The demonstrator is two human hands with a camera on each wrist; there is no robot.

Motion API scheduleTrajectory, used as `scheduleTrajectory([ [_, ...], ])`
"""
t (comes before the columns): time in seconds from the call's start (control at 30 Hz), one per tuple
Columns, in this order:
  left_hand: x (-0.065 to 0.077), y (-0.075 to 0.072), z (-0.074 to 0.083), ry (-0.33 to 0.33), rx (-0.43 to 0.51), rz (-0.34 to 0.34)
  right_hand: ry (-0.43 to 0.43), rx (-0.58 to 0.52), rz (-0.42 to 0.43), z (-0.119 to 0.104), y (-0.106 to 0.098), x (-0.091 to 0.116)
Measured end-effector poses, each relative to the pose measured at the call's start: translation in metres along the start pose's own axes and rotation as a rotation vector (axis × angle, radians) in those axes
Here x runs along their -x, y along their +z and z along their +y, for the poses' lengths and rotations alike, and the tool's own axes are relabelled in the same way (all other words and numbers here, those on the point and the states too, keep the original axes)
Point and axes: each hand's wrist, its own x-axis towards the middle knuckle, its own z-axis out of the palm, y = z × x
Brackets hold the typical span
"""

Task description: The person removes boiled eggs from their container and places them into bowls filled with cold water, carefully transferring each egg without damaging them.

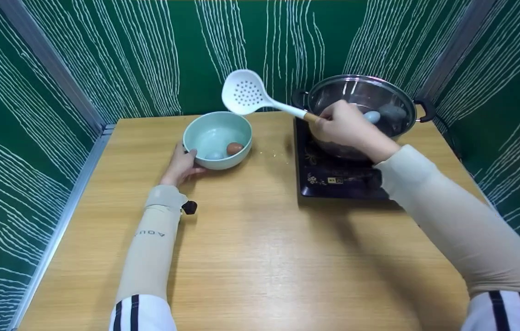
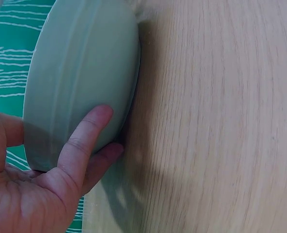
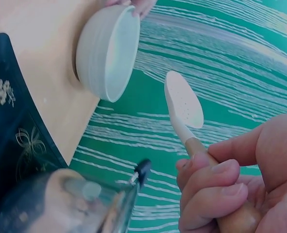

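Note:
My right hand [image 1: 345, 123] grips the wooden handle of a white skimmer [image 1: 244, 92], its perforated head raised over the gap between bowl and pot. Nothing lies in the skimmer's head. At the left, my left hand [image 1: 180, 162] holds a pale green bowl [image 2: 85, 73], thumb at the rim and fingers against the outer wall. Inside the bowl are a brown egg [image 1: 234, 148] and a pale egg [image 1: 214, 155]. Behind my right hand stands a steel pot [image 1: 407, 124], where a pale egg [image 1: 372, 116] shows. My right hand hides part of the pot's inside.
The pot sits on a black induction cooker [image 1: 333, 184] at the back right of the wooden table [image 1: 250, 248]. Dark pot handles [image 1: 425, 110] jut out on both sides. Green patterned walls [image 1: 126, 55] enclose the back and sides. Small crumbs lie beside the bowl.

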Motion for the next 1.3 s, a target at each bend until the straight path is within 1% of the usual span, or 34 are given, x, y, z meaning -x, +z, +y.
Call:
scheduleTrajectory([
  [0.17,-0.001,0.0,0.001,-0.003,-0.014,0.011,0.035,-0.002,0.01,0.006,-0.019,0.003],
  [0.4,0.0,0.0,0.001,-0.006,-0.014,0.007,0.138,-0.051,-0.045,0.019,-0.042,0.009],
  [0.5,0.001,0.0,0.001,-0.003,-0.016,0.005,0.15,-0.031,-0.045,0.027,-0.05,0.011],
  [0.83,-0.002,0.0,0.001,-0.008,-0.036,0.011,0.237,-0.005,-0.069,0.047,-0.07,0.019],
  [1.1,-0.005,0.0,0.001,-0.006,-0.009,-0.007,0.276,-0.043,-0.079,0.068,-0.09,0.028],
  [1.3,-0.003,-0.001,0.002,-0.018,-0.014,0.004,0.317,-0.058,-0.083,0.084,-0.102,0.035],
])
